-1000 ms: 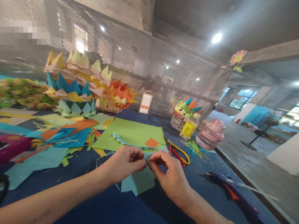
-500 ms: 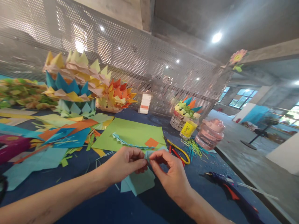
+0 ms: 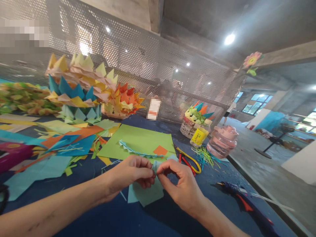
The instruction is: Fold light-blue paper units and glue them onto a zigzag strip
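Observation:
My left hand (image 3: 140, 172) and my right hand (image 3: 184, 181) meet over the dark blue table, thumbs and forefingers pinching a small folded light blue paper piece (image 3: 155, 166) from both sides. Its top shows as a small point; the lower part is hidden by my fingers. Beneath my hands lie light blue paper squares (image 3: 149, 194). Just beyond them is a green paper sheet (image 3: 138, 136), bearing a curved strip of folded light blue paper (image 3: 138, 153) and a small orange square (image 3: 160, 150). Scissors with red and yellow handles (image 3: 194, 161) lie near my right hand.
A glue gun (image 3: 237, 194) lies at the right by the table edge. A yellow-labelled bottle (image 3: 199, 135) and a pink bottle (image 3: 222, 143) stand behind paper scraps. Folded paper crowns (image 3: 81, 89) and cut coloured paper (image 3: 74, 138) cover the left. A perforated metal screen (image 3: 138, 59) rises behind.
My fingers have shifted slightly around the folded paper piece, so more of its pointed top shows. Both hands stay in nearly the same place.

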`<action>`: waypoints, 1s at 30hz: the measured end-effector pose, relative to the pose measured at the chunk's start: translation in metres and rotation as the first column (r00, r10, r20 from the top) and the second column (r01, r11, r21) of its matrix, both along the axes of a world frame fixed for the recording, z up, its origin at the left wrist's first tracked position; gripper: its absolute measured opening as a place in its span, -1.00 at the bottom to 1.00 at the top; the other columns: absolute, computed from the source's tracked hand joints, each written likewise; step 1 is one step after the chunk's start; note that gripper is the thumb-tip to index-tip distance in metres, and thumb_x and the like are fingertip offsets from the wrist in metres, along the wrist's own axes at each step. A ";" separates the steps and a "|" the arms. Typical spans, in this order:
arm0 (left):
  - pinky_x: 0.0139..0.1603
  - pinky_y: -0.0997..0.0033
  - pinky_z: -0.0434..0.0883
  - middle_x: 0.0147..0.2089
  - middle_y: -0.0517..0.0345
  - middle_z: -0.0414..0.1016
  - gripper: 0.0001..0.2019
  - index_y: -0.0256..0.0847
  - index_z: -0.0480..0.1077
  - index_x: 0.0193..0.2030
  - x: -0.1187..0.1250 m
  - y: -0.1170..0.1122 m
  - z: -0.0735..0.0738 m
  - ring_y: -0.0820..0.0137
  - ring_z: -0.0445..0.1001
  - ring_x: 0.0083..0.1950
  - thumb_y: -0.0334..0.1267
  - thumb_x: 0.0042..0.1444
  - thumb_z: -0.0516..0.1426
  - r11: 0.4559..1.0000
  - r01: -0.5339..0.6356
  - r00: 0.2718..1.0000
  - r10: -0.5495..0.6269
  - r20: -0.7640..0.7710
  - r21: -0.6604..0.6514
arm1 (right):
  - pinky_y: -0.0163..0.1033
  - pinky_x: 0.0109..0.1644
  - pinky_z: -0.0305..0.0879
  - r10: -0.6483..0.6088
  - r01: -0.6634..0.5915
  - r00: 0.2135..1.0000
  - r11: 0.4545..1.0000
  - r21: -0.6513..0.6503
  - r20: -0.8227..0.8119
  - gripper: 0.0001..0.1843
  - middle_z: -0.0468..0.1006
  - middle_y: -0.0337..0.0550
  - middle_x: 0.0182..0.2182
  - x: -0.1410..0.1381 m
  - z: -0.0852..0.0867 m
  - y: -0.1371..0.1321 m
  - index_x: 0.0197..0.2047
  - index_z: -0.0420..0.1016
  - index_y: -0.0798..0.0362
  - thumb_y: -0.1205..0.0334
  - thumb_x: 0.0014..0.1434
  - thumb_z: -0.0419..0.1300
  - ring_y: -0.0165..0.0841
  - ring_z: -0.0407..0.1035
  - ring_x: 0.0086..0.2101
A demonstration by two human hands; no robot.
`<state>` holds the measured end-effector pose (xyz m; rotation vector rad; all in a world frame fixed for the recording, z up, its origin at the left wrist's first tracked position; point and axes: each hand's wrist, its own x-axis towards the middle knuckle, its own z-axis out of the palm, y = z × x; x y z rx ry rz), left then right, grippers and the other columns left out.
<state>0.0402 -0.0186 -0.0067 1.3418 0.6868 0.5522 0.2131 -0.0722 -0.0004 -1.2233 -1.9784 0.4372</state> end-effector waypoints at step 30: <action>-0.37 0.47 0.28 -0.52 0.24 0.35 -0.80 -0.21 0.26 -0.52 0.002 -0.004 -0.004 0.44 0.34 -0.43 -0.22 0.08 0.03 0.850 -0.012 0.982 0.109 -0.154 0.527 | -0.36 -0.46 0.22 -0.080 -0.026 0.939 0.953 -0.302 -0.334 -0.65 0.37 -0.33 -0.53 -0.003 -0.008 0.005 -0.08 0.20 0.03 0.22 0.09 0.21 -0.44 0.31 -0.51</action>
